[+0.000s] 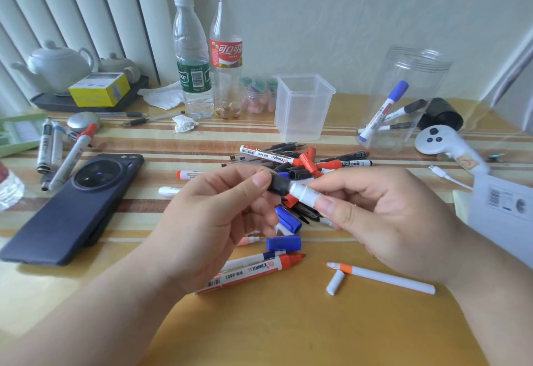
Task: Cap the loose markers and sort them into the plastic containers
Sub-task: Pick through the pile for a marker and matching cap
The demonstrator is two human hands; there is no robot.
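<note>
capping is the step in hand. the left hand (219,215) pinches a black cap (279,184) between thumb and curled fingers. the right hand (383,221) pinches the white marker (302,194) near its front end. both are raised above the pile of loose markers and caps (305,163) on the striped table (202,140). cap and barrel meet end to end; whether the cap is fully seated i cannot tell. to do it well, keep the two in one straight line and push along that axis, not at a slant, until the cap stops firmly. fingers hide the marker's colour band, so checking that black is the right match seems wise. once capped, it belongs in the round clear jar (409,77), which already holds a few markers, or in the square tub (302,123) near it.
</note>
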